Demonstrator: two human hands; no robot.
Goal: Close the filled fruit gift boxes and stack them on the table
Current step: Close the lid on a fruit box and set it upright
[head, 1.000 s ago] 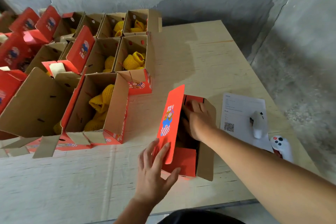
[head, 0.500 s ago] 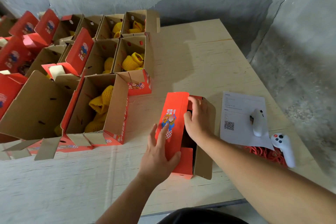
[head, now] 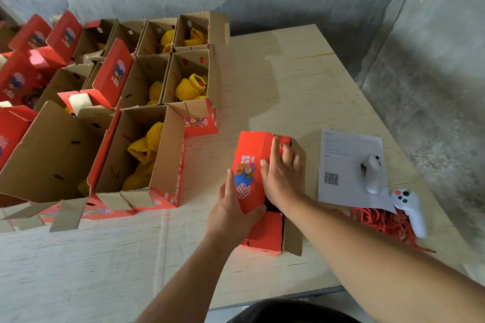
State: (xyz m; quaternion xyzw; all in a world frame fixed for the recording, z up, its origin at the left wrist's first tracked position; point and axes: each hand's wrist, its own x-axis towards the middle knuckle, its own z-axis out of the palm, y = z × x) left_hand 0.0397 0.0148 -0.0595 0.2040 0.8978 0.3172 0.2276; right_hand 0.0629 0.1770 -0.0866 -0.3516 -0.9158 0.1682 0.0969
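A red fruit gift box [head: 265,233] lies on the plywood table [head: 262,81] in front of me. Its printed red lid [head: 250,149] is folded down over the opening, and a brown side flap [head: 294,238] still stands out on the right. My left hand [head: 232,211] grips the lid's left side with the thumb over the top. My right hand [head: 283,176] presses flat on the lid's right edge. Several open boxes of fruit in yellow foam nets [head: 143,149] stand to the left.
A printed sheet with a QR code [head: 341,144] lies to the right with a white controller [head: 372,174] on it. A second white controller [head: 410,208] and a red rope [head: 380,220] lie near the table's right edge. Concrete walls stand behind and right.
The upright red lid has been folded down over the box by my left hand. My right hand came out of the box and now presses on the lid.
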